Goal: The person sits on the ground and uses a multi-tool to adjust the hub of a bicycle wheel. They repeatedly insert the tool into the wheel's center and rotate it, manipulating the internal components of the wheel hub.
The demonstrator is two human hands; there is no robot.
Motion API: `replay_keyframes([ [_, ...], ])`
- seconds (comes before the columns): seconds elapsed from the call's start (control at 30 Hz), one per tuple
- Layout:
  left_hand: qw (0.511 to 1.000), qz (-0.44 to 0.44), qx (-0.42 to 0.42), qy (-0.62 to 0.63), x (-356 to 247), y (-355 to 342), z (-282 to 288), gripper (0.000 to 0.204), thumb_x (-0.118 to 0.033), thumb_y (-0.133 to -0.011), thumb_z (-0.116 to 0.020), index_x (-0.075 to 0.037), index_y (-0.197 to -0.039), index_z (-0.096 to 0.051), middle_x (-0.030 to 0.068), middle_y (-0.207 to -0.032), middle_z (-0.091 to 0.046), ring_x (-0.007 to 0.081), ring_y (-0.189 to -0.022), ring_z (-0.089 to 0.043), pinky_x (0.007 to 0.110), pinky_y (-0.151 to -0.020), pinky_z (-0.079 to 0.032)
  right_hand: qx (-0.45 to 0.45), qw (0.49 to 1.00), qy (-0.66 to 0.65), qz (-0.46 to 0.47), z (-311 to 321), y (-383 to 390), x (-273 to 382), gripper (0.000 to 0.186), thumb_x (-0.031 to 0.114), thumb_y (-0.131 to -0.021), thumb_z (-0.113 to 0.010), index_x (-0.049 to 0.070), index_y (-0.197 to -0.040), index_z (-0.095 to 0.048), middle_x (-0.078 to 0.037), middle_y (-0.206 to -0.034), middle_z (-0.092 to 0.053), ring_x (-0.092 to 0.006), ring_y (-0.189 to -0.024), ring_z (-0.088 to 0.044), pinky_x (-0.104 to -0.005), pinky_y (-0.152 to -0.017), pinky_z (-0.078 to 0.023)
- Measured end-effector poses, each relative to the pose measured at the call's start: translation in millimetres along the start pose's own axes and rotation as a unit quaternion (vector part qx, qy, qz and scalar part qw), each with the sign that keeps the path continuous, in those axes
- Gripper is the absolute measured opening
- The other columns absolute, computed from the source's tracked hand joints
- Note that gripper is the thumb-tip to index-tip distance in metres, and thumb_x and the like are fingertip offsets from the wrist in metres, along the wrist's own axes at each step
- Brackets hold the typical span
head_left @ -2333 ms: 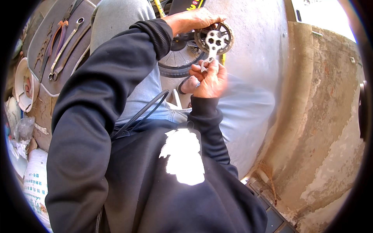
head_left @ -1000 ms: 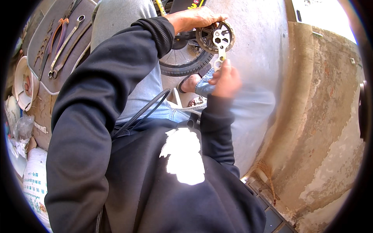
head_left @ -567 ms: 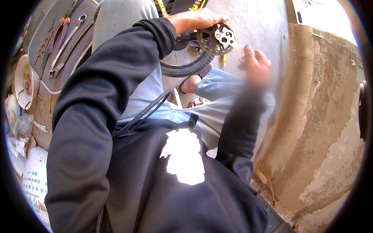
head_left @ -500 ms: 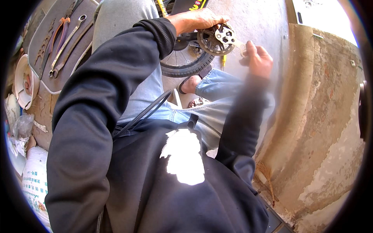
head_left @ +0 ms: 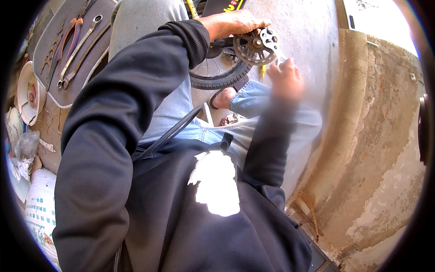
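A dark toothed chainring [head_left: 248, 48] sits at the side of a small bicycle wheel [head_left: 215, 80]. My left hand [head_left: 233, 22] is closed over the chainring's upper edge; its lower fingers are partly hidden. My right hand [head_left: 287, 80], blurred, grips the lower end of a flat silver multi-hole wrench [head_left: 270, 40]. The wrench stands tilted across the chainring's right edge, its holed head close to my left fingertips. Whether the head touches the chainring, I cannot tell. The chainring's centre bolt [head_left: 257, 42] shows uncovered.
On a grey padded surface [head_left: 86, 84] at the far left lie orange-handled pliers [head_left: 74, 38], a ring spanner [head_left: 81, 52] and other tools. A pale bowl [head_left: 28, 97] and a printed white sack [head_left: 40, 204] stand nearer. A stained wall [head_left: 385, 118] rises on the right.
The wrench head has shifted from over the chainring's middle to its upper right edge, baring the centre bolt. My right hand has moved left and slightly nearer; my left hand stays at the chainring.
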State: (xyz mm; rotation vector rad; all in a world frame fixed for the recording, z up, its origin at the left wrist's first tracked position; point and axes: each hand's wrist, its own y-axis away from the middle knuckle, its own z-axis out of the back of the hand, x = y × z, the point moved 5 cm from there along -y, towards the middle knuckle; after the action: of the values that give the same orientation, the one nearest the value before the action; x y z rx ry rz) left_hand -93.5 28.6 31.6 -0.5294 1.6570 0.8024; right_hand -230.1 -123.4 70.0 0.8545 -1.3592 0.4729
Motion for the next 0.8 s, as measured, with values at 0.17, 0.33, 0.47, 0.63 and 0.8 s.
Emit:
replay_keyframes([
  [0.17, 1.0, 0.006, -0.009, -0.015, 8.7, -6.3, 0.6, 0.055, -0.063, -0.079, -0.056, -0.01, -0.079, -0.066, 0.0012, -0.074, -0.06, 0.0119, -0.072, -0.053, 0.029, -0.067, -0.039, 0.049, 0.997, 0.0, -0.053, -10.0, 35.1, -18.2, 0.016, 0.011, -0.087, -0.06, -0.001, -0.095, -0.053, -0.012, -0.079, -0.062, -0.0214, -0.062, -0.065, -0.0288, -0.051, -0.055],
  [0.33, 1.0, -0.002, -0.012, -0.014, 4.8, -0.4, -0.4, 0.056, -0.064, -0.078, -0.057, -0.008, -0.077, -0.066, 0.0006, -0.069, -0.059, 0.0109, -0.066, -0.051, 0.027, -0.062, -0.039, 0.092, 0.988, 0.044, -0.113, -24.9, 51.4, -30.0, 0.023, 0.015, -0.085, -0.064, -0.002, -0.094, -0.053, -0.011, -0.077, -0.061, -0.0207, -0.062, -0.065, -0.0261, -0.05, -0.054],
  [0.47, 1.0, -0.001, -0.02, -0.02, 3.3, -2.0, 1.1, 0.056, -0.064, -0.078, -0.058, -0.008, -0.078, -0.066, 0.0018, -0.071, -0.059, 0.0114, -0.067, -0.051, 0.027, -0.062, -0.04, 0.149, 0.978, 0.043, -0.137, -39.0, 61.2, -39.0, 0.019, 0.016, -0.086, -0.062, -0.001, -0.091, -0.054, -0.012, -0.078, -0.062, -0.02, -0.062, -0.065, -0.027, -0.052, -0.055],
  [0.63, 1.0, 0.0, 0.006, -0.008, 1.3, -0.7, 0.1, 0.057, -0.063, -0.079, -0.057, -0.007, -0.082, -0.066, 0.0041, -0.077, -0.061, 0.0133, -0.074, -0.053, 0.029, -0.067, -0.04, 0.153, 0.974, -0.116, -0.117, -28.9, 68.6, -40.9, 0.016, 0.015, -0.089, -0.059, 0.002, -0.095, -0.053, -0.013, -0.085, -0.062, -0.0218, -0.066, -0.065, -0.0298, -0.054, -0.056],
  [0.8, 1.0, -0.004, -0.008, -0.012, 0.5, 3.2, -1.0, 0.059, -0.065, -0.078, -0.056, -0.007, -0.079, -0.066, 0.0061, -0.077, -0.061, 0.0157, -0.076, -0.053, 0.031, -0.069, -0.039, -0.034, 0.992, -0.123, -0.019, 0.2, 63.8, -30.4, 0.012, 0.011, -0.087, -0.06, 0.005, -0.094, -0.052, -0.012, -0.087, -0.063, -0.0229, -0.07, -0.065, -0.0322, -0.058, -0.057],
])
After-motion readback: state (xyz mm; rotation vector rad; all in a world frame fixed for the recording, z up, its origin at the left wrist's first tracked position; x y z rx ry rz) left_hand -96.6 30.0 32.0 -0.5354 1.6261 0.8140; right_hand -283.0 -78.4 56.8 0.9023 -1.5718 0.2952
